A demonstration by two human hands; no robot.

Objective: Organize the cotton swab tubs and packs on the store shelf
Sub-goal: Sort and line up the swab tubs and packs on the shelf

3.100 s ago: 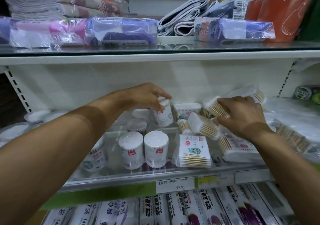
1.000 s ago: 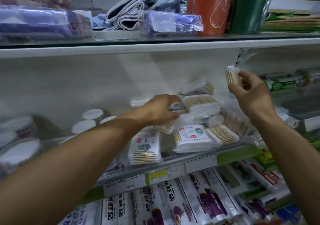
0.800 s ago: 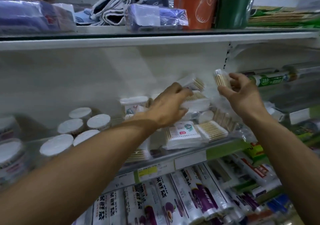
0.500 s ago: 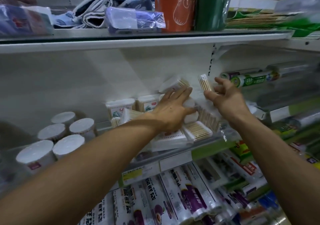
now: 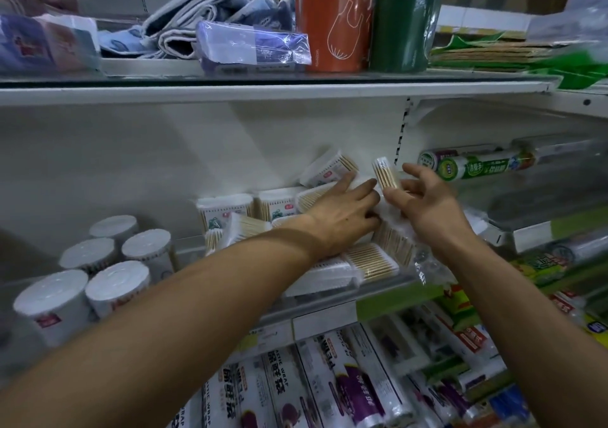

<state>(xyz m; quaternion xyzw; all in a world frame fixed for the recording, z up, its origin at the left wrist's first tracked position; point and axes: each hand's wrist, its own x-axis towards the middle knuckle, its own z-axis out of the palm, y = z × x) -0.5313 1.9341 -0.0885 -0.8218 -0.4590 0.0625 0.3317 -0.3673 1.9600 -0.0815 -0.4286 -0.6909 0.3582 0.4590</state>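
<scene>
Several clear packs of wooden cotton swabs [image 5: 370, 259] lie heaped on the middle shelf [image 5: 378, 299], some standing against the back wall. My left hand [image 5: 343, 217] lies flat on the heap with fingers straight, pressing the packs. My right hand [image 5: 427, 203] pinches one small pack of swabs [image 5: 385, 173] upright between thumb and fingers, just right of the left hand. Several round white swab tubs [image 5: 116, 282] stand grouped at the shelf's left end, apart from both hands.
A roll of green-labelled wrap [image 5: 473, 166] lies on the neighbouring shelf to the right. Above, a shelf holds folded cloths [image 5: 197, 16], an orange pack [image 5: 332, 19] and a green pack [image 5: 404, 22]. Boxes of plastic wrap [image 5: 329, 388] fill the shelf below.
My left hand left the tubs and moved right onto the heap of packs, flattening on it. My right hand lifted one small pack and brought it in toward the left hand.
</scene>
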